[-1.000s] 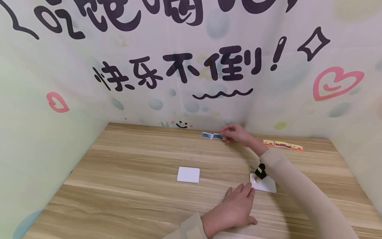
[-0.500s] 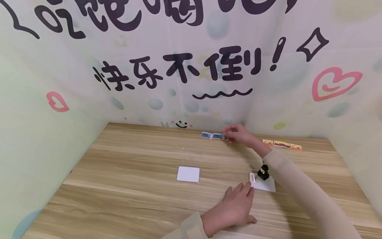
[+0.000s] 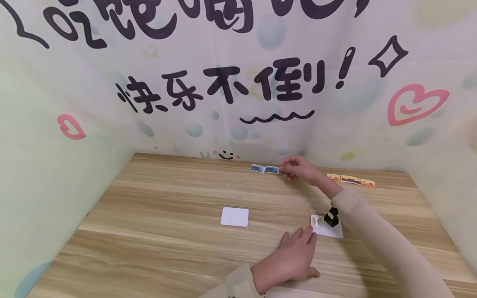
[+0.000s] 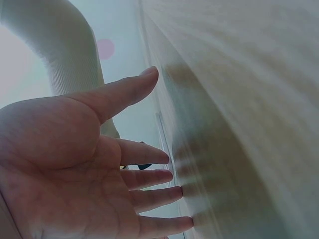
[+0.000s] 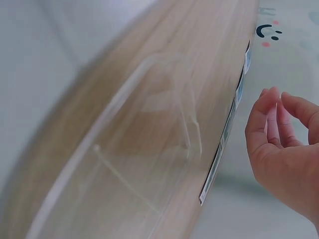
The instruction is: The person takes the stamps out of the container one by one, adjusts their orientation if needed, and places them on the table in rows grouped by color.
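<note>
My right hand [image 3: 302, 170] hovers at the back of the table, beside a row of blue stamps [image 3: 271, 169]. In the right wrist view, its thumb and fingers curve close together, with nothing visible between their tips. Part of another stamp shows under the fingertips in the head view. My left hand [image 3: 288, 256] lies flat on the table, fingers spread and straight. Its fingertips reach the near left edge of a white card [image 3: 331, 231] that bears a small pale stamp [image 3: 316, 222]. A black piece with a yellow mark [image 3: 331, 217] hangs by the right sleeve, overlapping that card.
Another white card [image 3: 234, 217] lies mid-table, with a faint clear sheet [image 3: 239, 193] behind it. Orange and yellow stamps [image 3: 351, 180] form a row at the back right. Clear plastic [image 5: 149, 109] shows close up in the right wrist view. A printed cloth wall [image 3: 179, 136] borders the table.
My right hand has drawn slightly right from the blue stamps, uncovering part of another one. The black piece has shifted right with the sleeve. My left hand has stayed put.
</note>
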### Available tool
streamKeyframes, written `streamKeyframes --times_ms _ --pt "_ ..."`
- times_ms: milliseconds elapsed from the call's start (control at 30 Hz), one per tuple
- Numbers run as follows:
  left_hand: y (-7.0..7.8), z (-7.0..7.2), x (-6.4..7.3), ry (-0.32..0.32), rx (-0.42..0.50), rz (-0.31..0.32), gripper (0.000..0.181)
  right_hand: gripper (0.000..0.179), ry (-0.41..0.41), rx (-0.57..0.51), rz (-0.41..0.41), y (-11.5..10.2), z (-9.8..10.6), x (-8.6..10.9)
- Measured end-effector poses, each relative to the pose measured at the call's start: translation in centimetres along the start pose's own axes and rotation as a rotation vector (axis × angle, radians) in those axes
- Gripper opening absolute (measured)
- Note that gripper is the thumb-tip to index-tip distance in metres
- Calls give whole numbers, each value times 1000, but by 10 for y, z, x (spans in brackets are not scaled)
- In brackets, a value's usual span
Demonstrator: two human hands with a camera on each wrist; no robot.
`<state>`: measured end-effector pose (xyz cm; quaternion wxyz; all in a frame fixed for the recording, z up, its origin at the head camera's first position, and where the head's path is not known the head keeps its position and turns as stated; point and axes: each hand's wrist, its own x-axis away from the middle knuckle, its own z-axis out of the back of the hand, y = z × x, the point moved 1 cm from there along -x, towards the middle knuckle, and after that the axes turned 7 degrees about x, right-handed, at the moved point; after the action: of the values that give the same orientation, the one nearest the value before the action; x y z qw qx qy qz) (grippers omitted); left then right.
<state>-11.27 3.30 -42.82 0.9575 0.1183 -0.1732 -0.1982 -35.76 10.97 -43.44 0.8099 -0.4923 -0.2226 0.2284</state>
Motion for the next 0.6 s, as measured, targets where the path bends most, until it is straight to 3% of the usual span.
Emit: streamKeyframes --times_ms 600 --pt "0 0 -1 -9 8 13 91 35 4 2 -26 -2 3 14"
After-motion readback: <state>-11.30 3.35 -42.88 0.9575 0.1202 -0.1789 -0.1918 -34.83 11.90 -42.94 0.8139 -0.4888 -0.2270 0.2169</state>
